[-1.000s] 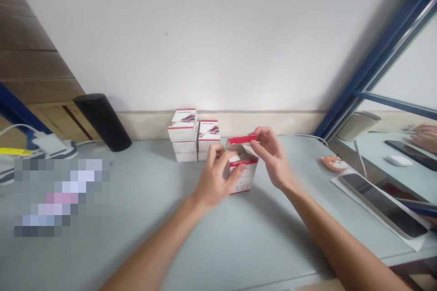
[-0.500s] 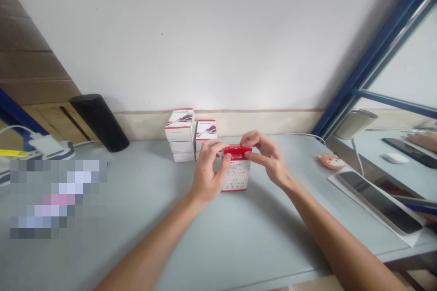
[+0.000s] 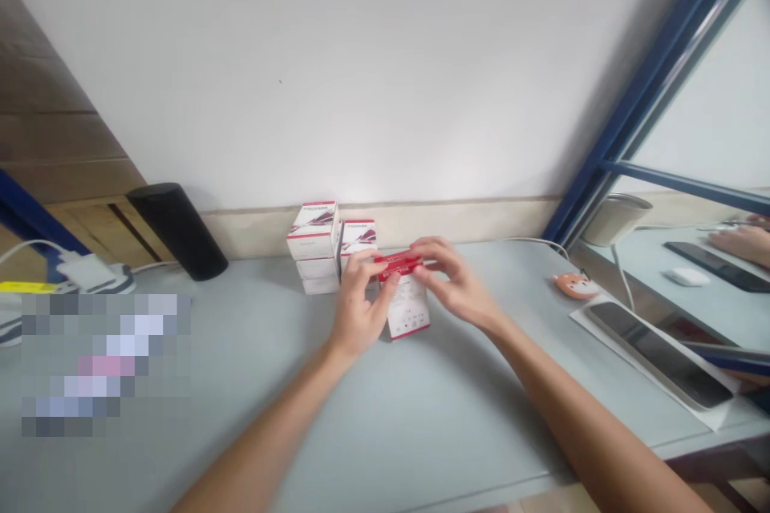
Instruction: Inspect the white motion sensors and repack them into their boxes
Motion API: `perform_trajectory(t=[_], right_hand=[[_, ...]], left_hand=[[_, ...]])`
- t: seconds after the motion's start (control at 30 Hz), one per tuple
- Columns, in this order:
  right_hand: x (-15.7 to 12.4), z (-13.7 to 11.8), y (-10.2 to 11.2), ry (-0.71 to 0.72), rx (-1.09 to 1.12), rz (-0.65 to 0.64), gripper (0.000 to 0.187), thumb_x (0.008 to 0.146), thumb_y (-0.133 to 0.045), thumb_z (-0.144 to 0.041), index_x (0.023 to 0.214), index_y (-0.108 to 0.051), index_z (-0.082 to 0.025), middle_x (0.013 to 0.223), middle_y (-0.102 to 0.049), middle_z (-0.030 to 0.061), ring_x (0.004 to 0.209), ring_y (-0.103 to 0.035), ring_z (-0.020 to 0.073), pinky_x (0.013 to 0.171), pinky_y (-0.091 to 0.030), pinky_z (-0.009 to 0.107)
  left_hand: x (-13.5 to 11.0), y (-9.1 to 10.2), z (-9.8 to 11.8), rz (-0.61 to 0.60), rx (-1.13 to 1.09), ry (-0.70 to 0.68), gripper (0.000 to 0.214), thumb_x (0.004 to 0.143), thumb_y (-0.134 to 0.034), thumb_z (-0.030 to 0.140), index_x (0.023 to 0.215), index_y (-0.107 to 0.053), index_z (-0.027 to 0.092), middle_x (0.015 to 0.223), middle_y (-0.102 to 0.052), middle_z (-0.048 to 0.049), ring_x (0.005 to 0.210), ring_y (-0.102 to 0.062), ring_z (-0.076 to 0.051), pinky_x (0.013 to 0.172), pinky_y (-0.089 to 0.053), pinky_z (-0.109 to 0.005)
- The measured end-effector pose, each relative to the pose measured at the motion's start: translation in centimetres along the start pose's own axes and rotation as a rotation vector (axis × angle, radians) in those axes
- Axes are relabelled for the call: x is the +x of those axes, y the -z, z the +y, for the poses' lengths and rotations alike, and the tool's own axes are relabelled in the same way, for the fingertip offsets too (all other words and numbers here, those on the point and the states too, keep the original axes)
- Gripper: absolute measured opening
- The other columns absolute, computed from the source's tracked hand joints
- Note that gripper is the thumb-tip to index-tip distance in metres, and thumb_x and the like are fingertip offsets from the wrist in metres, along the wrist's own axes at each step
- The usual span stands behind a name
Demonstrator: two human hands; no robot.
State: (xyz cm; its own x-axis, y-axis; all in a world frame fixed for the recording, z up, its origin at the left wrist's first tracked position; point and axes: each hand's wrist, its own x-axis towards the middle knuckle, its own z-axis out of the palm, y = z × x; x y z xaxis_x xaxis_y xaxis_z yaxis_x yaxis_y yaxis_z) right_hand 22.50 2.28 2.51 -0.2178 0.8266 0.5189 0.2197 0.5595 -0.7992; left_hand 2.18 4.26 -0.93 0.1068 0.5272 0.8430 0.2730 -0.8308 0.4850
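Observation:
A small white carton with a red top stands upright on the pale grey table, a little tilted. My left hand grips its left side, fingers curled round it, thumb on the red lid. My right hand pinches the lid's right end from above. The lid lies closed on the carton. Just behind stand two stacks of similar red-and-white cartons against the wall's base.
A black cylinder leans at the back left beside a white charger and cable. On the right lie an orange fox-shaped item and a dark tablet on paper. Another person's hand rests beyond the blue frame.
The carton's red flap, held up open a second ago, has been folded down and pressed shut. Both hands and the carton have shifted slightly left and toward the stacks.

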Motion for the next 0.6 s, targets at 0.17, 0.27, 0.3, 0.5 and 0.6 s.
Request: perform_trajectory(t=[0.17,0.27,0.3,0.5,0.6], right_hand=[[0.0,0.1,-0.7,-0.293,0.18,-0.233,0.077,0.083,-0.083,-0.043,0.15,-0.048,-0.028,0.137,-0.065,0.0108,0.109,-0.07,0.0252,0.086,-0.062,0.041],[0.4,-0.7,-0.6,-0.283,0.182,-0.074,0.06,0.08,-0.085,-0.044,0.131,-0.062,-0.025,0.122,-0.073,0.0069,0.104,-0.071,0.0245,0.085,-0.062,0.039],[0.5,-0.9,-0.6,-0.27,0.165,0.022,0.059,0.08,-0.085,-0.046,0.13,-0.062,-0.025,0.119,-0.073,0.006,0.099,-0.071,0.0239,0.082,-0.062,0.039],[1.5,-0.9,-1.4,-0.032,-0.389,0.547,0.061,0.085,-0.079,-0.046,0.139,-0.056,-0.03,0.128,-0.066,0.0105,0.102,-0.064,0.0299,0.086,-0.058,0.049],[3.2,-0.6,-3.3,0.108,-0.758,0.386,0.053,0.092,-0.073,-0.032,0.143,-0.057,-0.03,0.127,-0.064,0.0137,0.116,-0.056,0.0366,0.098,-0.051,0.054]], left_hand=[[1.2,0.5,0.0,0.255,-0.094,0.101,0.009,0.103,-0.06,0.029,0.105,-0.054,0.023,0.119,-0.059,-0.0087,0.109,-0.066,-0.018,0.085,-0.059,-0.031],[2.6,2.2,0.2,0.225,0.089,-0.018,0.01,0.102,-0.06,0.031,0.108,-0.057,0.023,0.117,-0.062,-0.0094,0.11,-0.065,-0.021,0.092,-0.058,-0.038],[3.0,3.0,0.1,0.241,0.187,-0.066,0.011,0.101,-0.061,0.031,0.109,-0.059,0.023,0.115,-0.063,-0.0098,0.113,-0.064,-0.023,0.098,-0.056,-0.042],[4.2,7.3,-3.8,0.527,0.084,0.423,0.045,0.1,-0.058,0.053,0.135,-0.053,0.025,0.143,-0.055,-0.0127,0.138,-0.05,-0.028,0.122,-0.036,-0.047],[4.1,7.9,-6.3,0.379,-0.103,0.558,0.057,0.099,-0.053,0.066,0.138,-0.055,0.024,0.148,-0.057,-0.0114,0.146,-0.047,-0.029,0.125,-0.033,-0.044]])
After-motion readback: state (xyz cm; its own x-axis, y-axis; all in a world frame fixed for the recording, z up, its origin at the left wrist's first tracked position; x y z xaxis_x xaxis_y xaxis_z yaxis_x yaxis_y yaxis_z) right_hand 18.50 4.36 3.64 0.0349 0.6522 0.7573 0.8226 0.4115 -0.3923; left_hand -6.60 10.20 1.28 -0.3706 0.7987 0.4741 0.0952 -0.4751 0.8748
